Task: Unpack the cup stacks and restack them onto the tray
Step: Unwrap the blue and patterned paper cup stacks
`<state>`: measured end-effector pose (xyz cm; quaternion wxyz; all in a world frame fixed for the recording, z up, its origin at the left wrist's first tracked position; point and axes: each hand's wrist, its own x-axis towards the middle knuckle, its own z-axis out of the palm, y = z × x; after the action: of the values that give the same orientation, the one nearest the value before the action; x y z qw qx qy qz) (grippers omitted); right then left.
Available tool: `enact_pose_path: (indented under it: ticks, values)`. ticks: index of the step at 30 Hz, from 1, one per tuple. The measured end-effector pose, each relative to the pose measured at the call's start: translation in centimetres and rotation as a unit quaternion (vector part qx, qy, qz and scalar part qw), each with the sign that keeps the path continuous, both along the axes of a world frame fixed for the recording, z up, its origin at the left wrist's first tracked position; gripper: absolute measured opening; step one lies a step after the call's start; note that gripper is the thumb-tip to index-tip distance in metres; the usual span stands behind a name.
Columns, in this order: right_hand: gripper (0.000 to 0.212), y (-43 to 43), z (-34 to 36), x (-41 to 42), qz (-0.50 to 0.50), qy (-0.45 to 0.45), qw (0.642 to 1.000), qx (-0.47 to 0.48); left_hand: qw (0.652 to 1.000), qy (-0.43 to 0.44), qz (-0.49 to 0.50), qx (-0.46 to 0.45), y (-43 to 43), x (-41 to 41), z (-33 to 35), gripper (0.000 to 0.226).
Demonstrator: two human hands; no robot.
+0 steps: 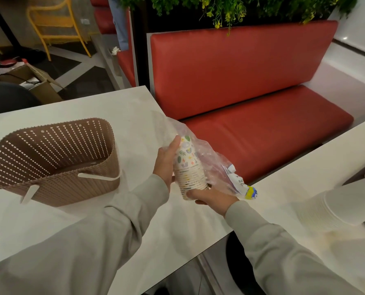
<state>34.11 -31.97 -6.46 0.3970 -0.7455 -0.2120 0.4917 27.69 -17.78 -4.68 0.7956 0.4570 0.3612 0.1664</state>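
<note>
Grey sleeves [105, 237] reaching over white tabletop [173, 226]; left hand [166, 165] wrapped round patterned cup stack [188, 165], right hand [211, 198] cupping its base, both holding; clear plastic bag [217, 167] peeled back; brown basket [56, 162] left.

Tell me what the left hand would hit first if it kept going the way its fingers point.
The left hand points up and away along the cup stack; past its fingertips likely comes the clear plastic wrapper, though depth is unclear.
</note>
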Motion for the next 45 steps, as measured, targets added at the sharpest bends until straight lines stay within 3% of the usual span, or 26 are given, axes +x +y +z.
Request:
enact_pose_path:
  ticks: [5, 9, 19, 23, 28, 32, 37, 45]
  values:
    - [0.097, -0.7, -1.8, 0.7, -0.034, -0.128, 0.991, -0.023, 0.996, 0.016, 0.003, 0.083, 0.6, 0.4, -0.1, 0.037]
    - [0.088, -1.0, -1.4, 0.7, -0.044, -0.149, 0.988, -0.015, 0.994, 0.006, -0.018, 0.109, 0.7, 0.6, 0.3, 0.013]
    - [0.104, -3.1, -1.5, -0.7, -0.058, -0.147, 0.986, -0.049, 0.991, 0.043, -0.029, 0.123, -0.7, 0.4, 0.0, 0.011]
    - [0.084, -4.7, -0.9, -1.7, -0.044, -0.127, 0.990, -0.050, 0.992, 0.025, -0.027, 0.117, -2.4, -0.7, 0.9, 0.010]
    - [0.060, -7.5, 0.5, -2.9, -0.070, -0.165, 0.982, -0.065, 0.999, -0.013, 0.034, 0.040, -4.5, -2.2, 3.3, 0.019]
    - [0.075, -11.3, 1.2, -4.6, -0.086, -0.182, 0.979, -0.017, 0.994, -0.036, 0.099, 0.015, -6.8, -4.4, 4.2, 0.015]
    - [0.073, -18.9, 2.1, -8.1, -0.086, -0.187, 0.978, 0.028, 0.989, -0.036, 0.144, 0.008, -12.0, -8.6, 4.0, 0.015]
    - [0.070, -33.6, 2.5, -14.4, -0.138, -0.197, 0.969, 0.047, 0.995, 0.006, 0.092, 0.050, -26.0, -14.5, 2.3, 0.006]
